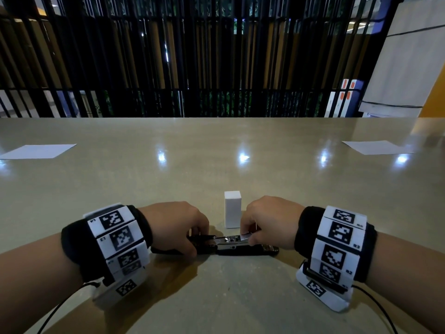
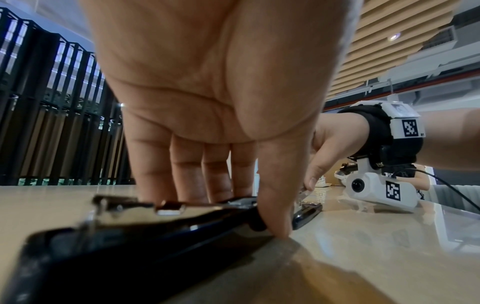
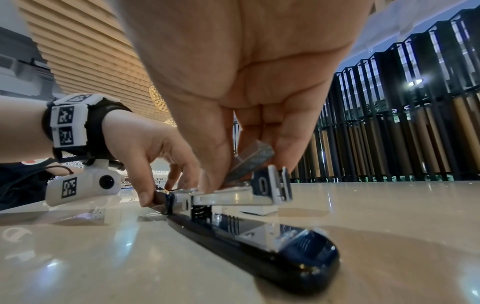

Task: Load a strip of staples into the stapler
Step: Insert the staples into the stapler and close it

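Stapler [image 3: 249, 232] lies flat and open, left hand [image 1: 175, 227] gripping its rear steady so right hand [image 1: 269, 220] can pinch the staple strip [image 3: 250, 162] into the channel

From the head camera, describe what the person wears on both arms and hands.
Both hands are bare: left hand, right hand. No sleeves show on the forearms. Each wrist carries a black fabric band covered with white blocks printed with black square-code markers. A white camera housing with its own marker hangs under each wrist, trailing a thin black cable.
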`<move>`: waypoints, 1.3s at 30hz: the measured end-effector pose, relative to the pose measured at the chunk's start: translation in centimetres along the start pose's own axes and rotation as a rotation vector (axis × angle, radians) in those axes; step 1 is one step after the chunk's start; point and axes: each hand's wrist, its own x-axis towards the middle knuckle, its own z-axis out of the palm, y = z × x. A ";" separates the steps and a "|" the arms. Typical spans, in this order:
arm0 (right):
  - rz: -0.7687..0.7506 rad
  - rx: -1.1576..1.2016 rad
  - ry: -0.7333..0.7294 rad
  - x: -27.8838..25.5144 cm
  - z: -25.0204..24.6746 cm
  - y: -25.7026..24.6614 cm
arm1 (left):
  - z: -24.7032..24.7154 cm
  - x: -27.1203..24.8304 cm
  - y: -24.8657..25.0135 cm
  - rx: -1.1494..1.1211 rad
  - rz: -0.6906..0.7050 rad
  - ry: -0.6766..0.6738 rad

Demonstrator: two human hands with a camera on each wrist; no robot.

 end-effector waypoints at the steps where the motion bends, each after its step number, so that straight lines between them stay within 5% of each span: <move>1: -0.001 0.003 -0.002 0.0 0.0 0.0 | 0.0 0.0 0.0 0.000 0.002 -0.001; 24: 0.073 0.017 0.066 -2.9 0.7 2.2 | 1.5 -2.5 -4.1 0.072 -0.103 0.056; 32: 0.051 0.016 0.047 -2.4 0.7 1.7 | -1.8 -4.6 -4.1 -0.227 -0.036 0.329; 39: 0.034 -0.006 0.021 -2.2 0.1 1.4 | -2.2 -2.3 -0.7 -0.552 0.077 0.385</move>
